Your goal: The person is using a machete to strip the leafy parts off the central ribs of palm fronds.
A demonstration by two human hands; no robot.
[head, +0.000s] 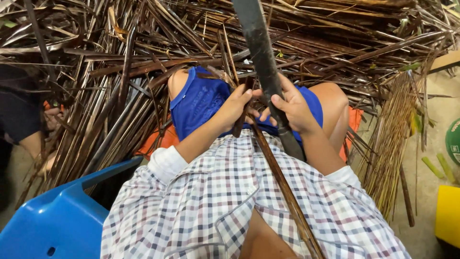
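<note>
The hands meet over the person's lap: the left hand (235,106) is curled tight around a thin, dark brown leaf stalk (280,184), and the right hand (292,111) is wrapped closed around the handle end of a long dark blade (261,52), fingers folded over its flat, dull grey metal. The stalk is slender, stiff and glossy-brown, running from the left fist down across the checked shirt (225,201) toward the bottom edge of the view, just beside the lower end of the blade handle. The blade rises broad and matte from the right fist to the top edge. Beneath the hands lie blue shorts (199,103) of smooth fabric, with bare knees either side, and a patch of orange cloth (158,141) under the legs. The shirt is woven in small red, navy and white checks. All around spreads a deep heap of dried palm fronds (120,62), long, narrow, ribbed strips in brown and straw tones, crossing every way. At right stands a bundle of fine pale midribs (390,144), thin as wires, on a bare concrete floor (431,139). A moulded blue plastic chair (57,216) curves in at lower left, and another person's hand (52,117) shows at far left among the fronds
</note>
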